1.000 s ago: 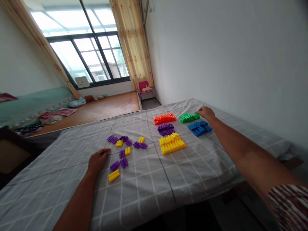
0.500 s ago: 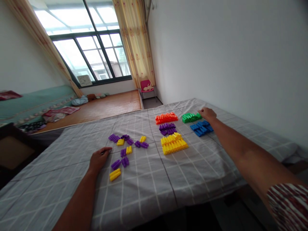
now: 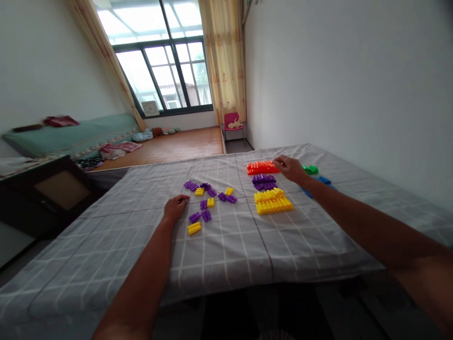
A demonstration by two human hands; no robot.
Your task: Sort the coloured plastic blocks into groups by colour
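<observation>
Pinching lightly w/ fingertips prob. suits best: R hand (image 3: pixel 289 168) is at R end of orange row (image 3: pixel 261 168), far side of cloth-covered bench (image 3: pixel 226 255). Pcs there look packed & likely to roll, so come at end pc, not mid-row; mind purple stack (image 3: pixel 264 182) just in front; lift R forearm (image 3: pixel 354 215) over blue pcs (image 3: pixel 323 180), partly hidden behind it. R grip: thumb & fingers drawn nearly together, at orange end; can't tell if touching or holding a pc. L hand (image 3: pixel 176 208): loosely curled, resting on cloth near loose purple pcs (image 3: pixel 194 217); contents, if any, n/v.
</observation>
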